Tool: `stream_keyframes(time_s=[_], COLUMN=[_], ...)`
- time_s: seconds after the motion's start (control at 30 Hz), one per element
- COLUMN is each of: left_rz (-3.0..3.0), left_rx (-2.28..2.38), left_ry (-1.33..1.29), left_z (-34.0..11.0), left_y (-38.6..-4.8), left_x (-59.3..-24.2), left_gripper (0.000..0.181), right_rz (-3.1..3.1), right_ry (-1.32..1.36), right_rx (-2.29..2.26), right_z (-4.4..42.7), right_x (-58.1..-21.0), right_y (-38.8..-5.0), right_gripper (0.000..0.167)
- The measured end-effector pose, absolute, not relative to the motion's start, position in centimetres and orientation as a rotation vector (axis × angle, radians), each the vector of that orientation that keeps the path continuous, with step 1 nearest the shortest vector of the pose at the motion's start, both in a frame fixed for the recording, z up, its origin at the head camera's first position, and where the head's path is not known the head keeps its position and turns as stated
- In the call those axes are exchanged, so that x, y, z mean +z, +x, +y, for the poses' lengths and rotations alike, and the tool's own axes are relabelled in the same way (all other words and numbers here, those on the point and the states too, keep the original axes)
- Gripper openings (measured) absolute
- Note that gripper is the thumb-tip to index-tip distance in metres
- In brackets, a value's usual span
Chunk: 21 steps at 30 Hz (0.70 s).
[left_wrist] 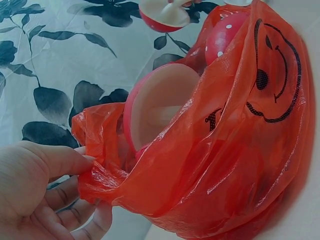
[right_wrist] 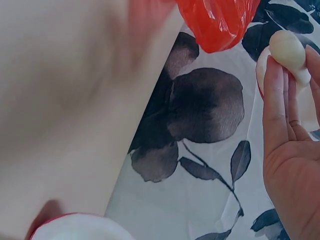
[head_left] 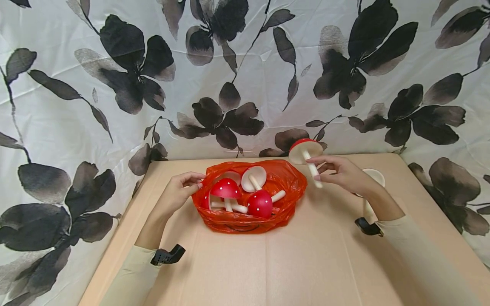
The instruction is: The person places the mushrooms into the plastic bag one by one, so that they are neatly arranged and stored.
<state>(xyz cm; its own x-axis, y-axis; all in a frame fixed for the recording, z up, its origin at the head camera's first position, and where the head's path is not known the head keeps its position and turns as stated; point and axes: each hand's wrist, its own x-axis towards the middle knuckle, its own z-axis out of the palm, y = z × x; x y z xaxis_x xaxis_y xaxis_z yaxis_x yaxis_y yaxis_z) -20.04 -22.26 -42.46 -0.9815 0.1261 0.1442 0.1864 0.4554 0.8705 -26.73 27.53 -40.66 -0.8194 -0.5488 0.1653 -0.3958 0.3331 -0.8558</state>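
Observation:
A red plastic bag (head_left: 245, 225) with a printed smiling face lies spread on the table, several toy mushrooms with white-dotted red caps inside. My left hand (head_left: 177, 190) pinches the bag's left rim between thumb and fingers; the gathered plastic (left_wrist: 100, 180) shows in the left wrist view. To the right of the bag and above the tabletop, my right hand (head_left: 342, 172) holds another toy mushroom (head_left: 306, 152) by its pale stem, cap upward and tilted. That stem's rounded end (right_wrist: 287, 48) shows between the fingers in the right wrist view.
Partly hidden behind the right forearm, one more mushroom (head_left: 376, 175) lies on the light wooden table (head_left: 268, 267), its pale underside showing. White cloth with dark flowers (head_left: 226, 119) hangs behind the table and along its sides.

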Motion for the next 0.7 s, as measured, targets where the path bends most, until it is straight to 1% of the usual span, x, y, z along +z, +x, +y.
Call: stream_keyframes(time_s=[0.23, 0.53, 0.7], left_rz=[-2.618, -2.63, -2.634], left_rx=[-1.615, -1.579, -1.563], left_ry=[-0.29, -0.297, -0.302], left_z=[-22.2, -22.3, -22.3], left_y=[-19.9, -20.0, -20.0], left_x=[-42.3, -42.5, -42.6], left_gripper=[0.028, 0.026, 0.025], right_rz=[2.425, 2.409, 2.4], right_ry=[-0.844, -0.925, -1.027], right_rx=[-1.434, -1.335, -1.302], right_z=[26.2, 24.0, 22.8], right_x=[-40.6, -40.4, -40.4], right_y=[-27.3, -27.7, -27.8], right_gripper=[0.048, 0.045, 0.047])
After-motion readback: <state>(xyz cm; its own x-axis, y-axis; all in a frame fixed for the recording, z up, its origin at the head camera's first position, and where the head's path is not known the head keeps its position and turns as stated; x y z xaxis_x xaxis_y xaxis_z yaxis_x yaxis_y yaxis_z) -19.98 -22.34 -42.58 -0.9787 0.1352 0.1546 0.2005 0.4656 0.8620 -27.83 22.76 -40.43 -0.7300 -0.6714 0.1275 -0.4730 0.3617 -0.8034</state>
